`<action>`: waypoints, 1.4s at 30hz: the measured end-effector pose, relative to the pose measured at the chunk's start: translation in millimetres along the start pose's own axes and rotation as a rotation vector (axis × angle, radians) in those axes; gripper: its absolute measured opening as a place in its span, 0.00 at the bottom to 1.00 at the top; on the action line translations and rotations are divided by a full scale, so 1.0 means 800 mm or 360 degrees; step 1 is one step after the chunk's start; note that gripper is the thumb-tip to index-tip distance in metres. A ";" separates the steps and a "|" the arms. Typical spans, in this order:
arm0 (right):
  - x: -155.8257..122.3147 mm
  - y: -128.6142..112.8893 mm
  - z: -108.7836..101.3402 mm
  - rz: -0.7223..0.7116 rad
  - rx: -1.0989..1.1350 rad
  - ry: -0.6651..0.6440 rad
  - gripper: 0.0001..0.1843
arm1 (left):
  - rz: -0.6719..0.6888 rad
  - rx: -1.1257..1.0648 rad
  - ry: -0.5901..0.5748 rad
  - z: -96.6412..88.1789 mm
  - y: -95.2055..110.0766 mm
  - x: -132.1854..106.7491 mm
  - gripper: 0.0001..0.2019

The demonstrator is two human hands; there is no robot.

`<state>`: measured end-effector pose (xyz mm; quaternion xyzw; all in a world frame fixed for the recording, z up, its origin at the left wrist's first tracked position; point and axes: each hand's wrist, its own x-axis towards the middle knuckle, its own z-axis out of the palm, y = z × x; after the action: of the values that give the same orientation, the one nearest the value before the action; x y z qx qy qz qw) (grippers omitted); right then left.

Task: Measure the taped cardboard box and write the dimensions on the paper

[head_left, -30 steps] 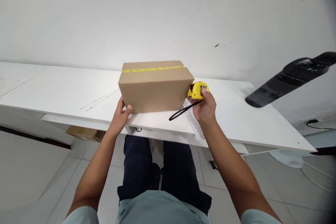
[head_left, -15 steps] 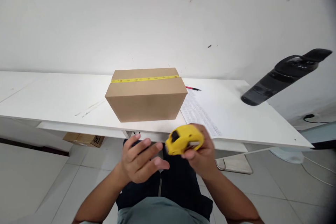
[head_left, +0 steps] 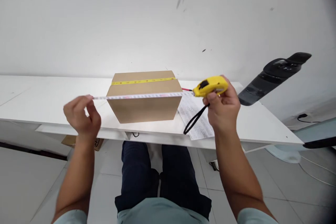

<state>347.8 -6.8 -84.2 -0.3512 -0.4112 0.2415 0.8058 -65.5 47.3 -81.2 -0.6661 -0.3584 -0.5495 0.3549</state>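
A brown cardboard box with yellow tape along its top sits on the white table. My right hand is closed around a yellow tape measure, a black wrist strap dangling from it. The white blade stretches from the case leftward along the box's near top edge; whether it touches the cardboard I cannot tell. Left of the box, my left hand pinches the blade's free end between thumb and fingers.
A printed sheet of paper and a red pen lie right of the box. Farther right stands a black bottle. Another carton is under the table at left. The wall runs behind the table.
Both hands have moved up and apart, the left to the left, the right to the right. The blade is now pulled out of the tape measure, and my left hand has closed on its end.
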 end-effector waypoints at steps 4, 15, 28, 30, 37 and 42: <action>0.045 0.030 0.000 0.0088 -0.0066 -0.0049 0.32 | -0.0383 -0.0135 -0.0137 0.020 -0.038 0.011 0.12; 0.030 0.038 0.016 0.0143 -0.0240 -0.0248 0.32 | -0.0338 -0.0476 -0.0570 0.017 0.023 0.005 0.19; 0.000 -0.002 0.006 0.0274 -0.0173 -0.0254 0.27 | 0.0061 -0.0229 -0.0248 -0.026 0.063 -0.002 0.16; -0.033 -0.015 0.009 0.0417 -0.0104 -0.0354 0.27 | 0.0176 -0.0348 -0.0314 -0.031 0.114 -0.007 0.16; -0.118 -0.030 0.014 0.0712 0.0021 -0.0955 0.24 | 0.0091 -0.0820 -0.0384 -0.014 0.228 -0.038 0.09; -0.093 -0.002 -0.014 0.1006 -0.0073 -0.0847 0.53 | -0.0311 -0.0460 -0.0378 -0.007 0.183 -0.085 0.37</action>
<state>316.3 -62.5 -124.4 -0.4033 -0.4822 0.5503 0.5495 49.2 -35.5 -158.7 -0.7322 -0.3780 -0.5446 0.1558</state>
